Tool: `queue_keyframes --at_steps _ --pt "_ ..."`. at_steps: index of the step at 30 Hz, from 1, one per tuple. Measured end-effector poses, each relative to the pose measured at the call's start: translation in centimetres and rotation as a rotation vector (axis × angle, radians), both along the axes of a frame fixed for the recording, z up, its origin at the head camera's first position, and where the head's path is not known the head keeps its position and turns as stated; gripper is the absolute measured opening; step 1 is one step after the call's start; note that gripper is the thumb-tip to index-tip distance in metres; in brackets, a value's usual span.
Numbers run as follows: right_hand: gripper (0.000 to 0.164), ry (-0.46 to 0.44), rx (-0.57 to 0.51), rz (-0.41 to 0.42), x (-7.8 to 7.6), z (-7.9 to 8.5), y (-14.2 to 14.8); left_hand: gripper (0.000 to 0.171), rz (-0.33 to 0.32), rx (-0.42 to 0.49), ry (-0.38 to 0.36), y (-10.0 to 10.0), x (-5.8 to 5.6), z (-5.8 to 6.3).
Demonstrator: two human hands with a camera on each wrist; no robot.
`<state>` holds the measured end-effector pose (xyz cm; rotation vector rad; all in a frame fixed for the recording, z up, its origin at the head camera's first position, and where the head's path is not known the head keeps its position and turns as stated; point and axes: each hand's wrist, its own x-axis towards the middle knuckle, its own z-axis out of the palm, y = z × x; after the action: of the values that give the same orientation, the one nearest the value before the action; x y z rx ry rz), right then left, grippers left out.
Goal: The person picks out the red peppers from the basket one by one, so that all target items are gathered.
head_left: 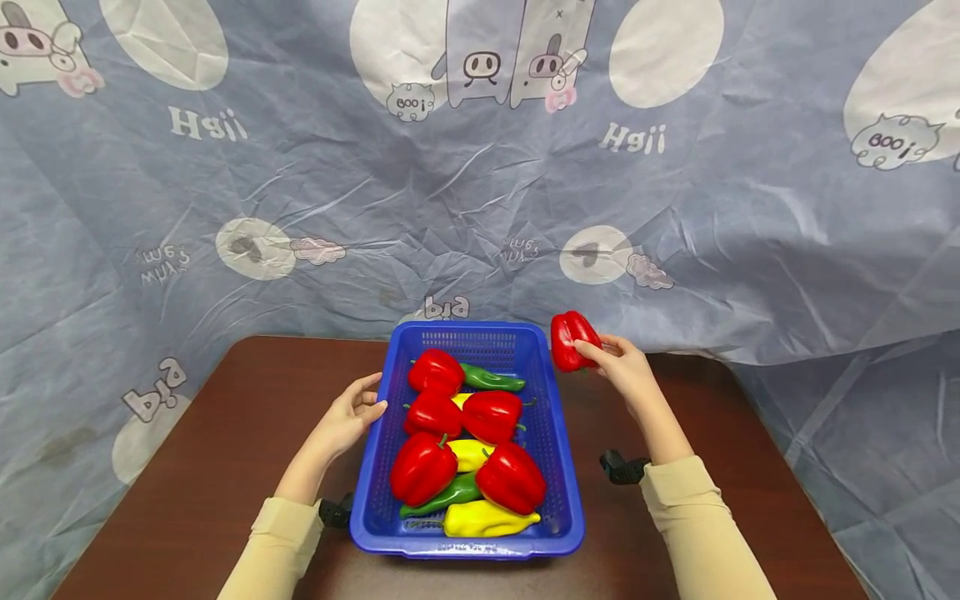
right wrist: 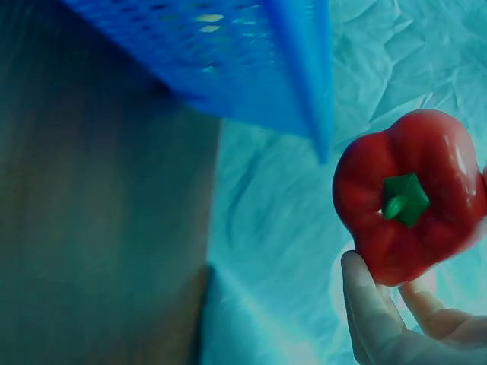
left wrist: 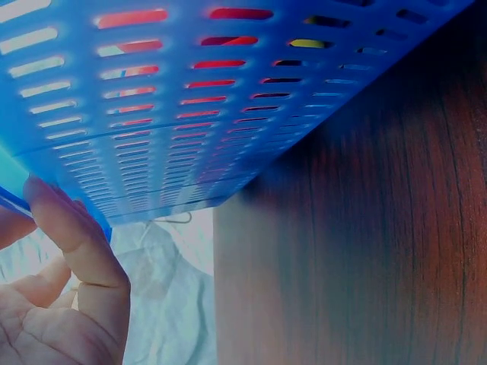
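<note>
A blue plastic basket [head_left: 540, 546] holds several red bell peppers [head_left: 512, 479], long green peppers [head_left: 492, 380] and yellow peppers [head_left: 486, 519]. At its left side, my left hand [head_left: 351, 419] holds the rim, and the left wrist view shows its fingers [left wrist: 72, 228] bent at the edge. Beyond the basket's right rim, my right hand [head_left: 624, 368] grips a separate red bell pepper [head_left: 573, 340] in the air between thumb and fingers. That pepper's green stem [right wrist: 405, 199] faces the right wrist camera.
The basket stands on a dark brown wooden table [head_left: 247, 417]. A grey-blue cloth [head_left: 480, 183] with cartoon prints hangs behind the table and down its sides. Each wrist wears a black camera mount, such as the right one [head_left: 622, 468].
</note>
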<state>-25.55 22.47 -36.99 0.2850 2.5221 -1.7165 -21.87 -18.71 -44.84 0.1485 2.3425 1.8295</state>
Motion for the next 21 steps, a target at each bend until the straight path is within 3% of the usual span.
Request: queue_keyframes --at_steps 6,11,21 --pt "0.082 -0.052 -0.008 -0.087 0.8 -3.2 1.9 0.059 0.001 0.001 0.006 -0.1 0.0 -0.2" --pt "0.087 -0.123 0.010 -0.107 1.4 -5.9 3.3 0.059 0.006 -0.001 0.009 -0.1 0.0 -0.1" --pt "0.090 -0.206 0.057 -0.074 2.3 -8.4 5.0 0.059 0.002 0.011 0.000 -0.1 -0.2 -0.2"
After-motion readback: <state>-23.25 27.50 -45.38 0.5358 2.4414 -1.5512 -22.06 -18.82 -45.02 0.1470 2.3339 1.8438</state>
